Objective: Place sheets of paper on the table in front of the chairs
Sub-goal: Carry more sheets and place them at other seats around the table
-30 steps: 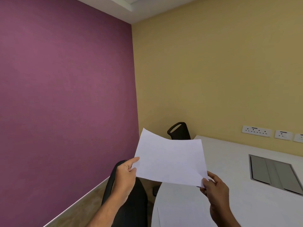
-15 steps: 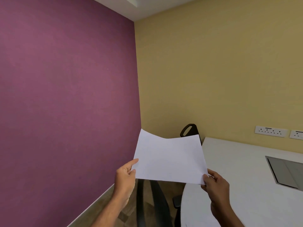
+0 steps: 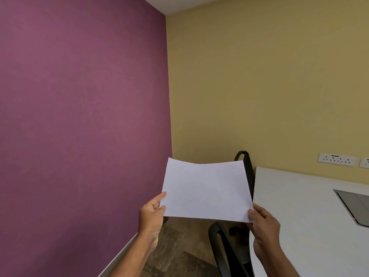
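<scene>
I hold a white sheet of paper (image 3: 206, 189) up in the air, left of the white table (image 3: 303, 212). My left hand (image 3: 152, 213) pinches its lower left corner and my right hand (image 3: 263, 224) pinches its lower right corner. A black chair (image 3: 227, 248) stands at the table's near left edge, partly below the sheet. A second black chair (image 3: 246, 162) shows behind the sheet at the table's far left corner, mostly hidden by the paper.
A purple wall (image 3: 83, 126) closes the left side, a yellow wall (image 3: 259, 86) the back. Wall sockets (image 3: 337, 159) sit above the table. A grey recessed panel (image 3: 355, 204) lies in the tabletop at right. Brown floor (image 3: 179, 248) shows between wall and chairs.
The view has shifted left and forward, so the table and sockets slid right. The near chair has swung from below my left hand to below the sheet. Both hands keep their hold.
</scene>
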A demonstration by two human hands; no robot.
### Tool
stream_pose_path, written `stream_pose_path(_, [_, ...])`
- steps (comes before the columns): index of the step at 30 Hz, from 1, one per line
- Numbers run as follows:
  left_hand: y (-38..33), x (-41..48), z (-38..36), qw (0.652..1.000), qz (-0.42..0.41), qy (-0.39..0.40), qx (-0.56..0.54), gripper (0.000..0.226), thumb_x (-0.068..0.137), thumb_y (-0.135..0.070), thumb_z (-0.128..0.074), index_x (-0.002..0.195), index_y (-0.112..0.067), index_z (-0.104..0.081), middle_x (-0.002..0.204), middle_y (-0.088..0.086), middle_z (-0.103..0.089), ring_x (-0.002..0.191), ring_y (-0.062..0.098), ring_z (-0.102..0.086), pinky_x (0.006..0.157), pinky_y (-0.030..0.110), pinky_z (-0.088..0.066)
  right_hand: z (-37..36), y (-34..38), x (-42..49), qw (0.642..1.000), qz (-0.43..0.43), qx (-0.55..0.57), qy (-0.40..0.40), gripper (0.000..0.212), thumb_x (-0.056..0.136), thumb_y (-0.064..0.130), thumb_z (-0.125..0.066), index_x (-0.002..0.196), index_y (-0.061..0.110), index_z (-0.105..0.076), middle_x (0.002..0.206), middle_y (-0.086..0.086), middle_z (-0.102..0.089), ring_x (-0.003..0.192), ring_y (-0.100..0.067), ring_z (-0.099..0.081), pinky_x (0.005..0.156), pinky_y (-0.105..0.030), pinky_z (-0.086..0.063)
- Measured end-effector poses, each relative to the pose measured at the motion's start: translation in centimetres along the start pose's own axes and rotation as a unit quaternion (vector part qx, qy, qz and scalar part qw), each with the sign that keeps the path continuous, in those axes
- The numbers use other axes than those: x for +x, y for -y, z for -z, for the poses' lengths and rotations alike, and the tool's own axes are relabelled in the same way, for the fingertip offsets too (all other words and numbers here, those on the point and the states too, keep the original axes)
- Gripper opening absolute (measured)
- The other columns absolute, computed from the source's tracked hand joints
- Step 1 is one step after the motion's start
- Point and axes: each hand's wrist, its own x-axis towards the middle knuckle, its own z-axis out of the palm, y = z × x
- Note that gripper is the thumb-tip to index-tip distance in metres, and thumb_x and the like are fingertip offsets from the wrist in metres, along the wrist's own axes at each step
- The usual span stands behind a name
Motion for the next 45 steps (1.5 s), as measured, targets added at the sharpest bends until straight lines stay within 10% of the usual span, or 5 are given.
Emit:
stream_pose_path(13, [2.7, 18.4, -5.2, 0.997, -0.004, 0.077, 0.013, 0.043, 0.092, 0.007, -0.054, 0.119, -0.024, -0.067, 0.137, -0.008, -0.059, 0.132, 0.014, -0.049, 0.111, 0.038, -0.038, -9.1, -3.1, 12.1, 0.995, 0.008, 0.054, -0.088, 0.027, 0.093, 0.002, -0.059, 0.120, 0.004, -0.065, 0.122, -0.012, -0.064, 0.111, -0.035, -0.061, 0.096, -0.051, -0.053])
stream_pose_path(26, [5.0, 32.5, -18.6, 0.974, 0.034, 0.224, -0.008, 0.041, 0.091, 0.006, -0.057, 0.110, -0.028, -0.072, 0.106, -0.031, -0.061, 0.114, 0.003, -0.053, 0.106, 0.031, -0.040, -9.5, -2.9, 22.7, 0.970, 0.062, 0.084, -0.220, 0.031, 0.083, -0.008, -0.058, 0.090, 0.018, -0.072, 0.099, -0.005, -0.074, 0.092, -0.024, -0.071, 0.076, -0.029, -0.056])
stream_pose_path(45, [11.8, 46.8, -39.5, 0.911, 0.118, 0.393, -0.048, 0.042, 0.090, 0.012, -0.053, 0.113, -0.019, -0.070, 0.112, -0.008, -0.070, 0.086, -0.004, -0.069, 0.074, 0.009, -0.052, -9.2, -3.0, 38.1, 0.878, 0.122, 0.109, -0.450, 0.029, 0.084, -0.011, -0.057, 0.086, 0.014, -0.070, 0.092, -0.006, -0.071, 0.080, -0.022, -0.067, 0.079, -0.034, -0.054])
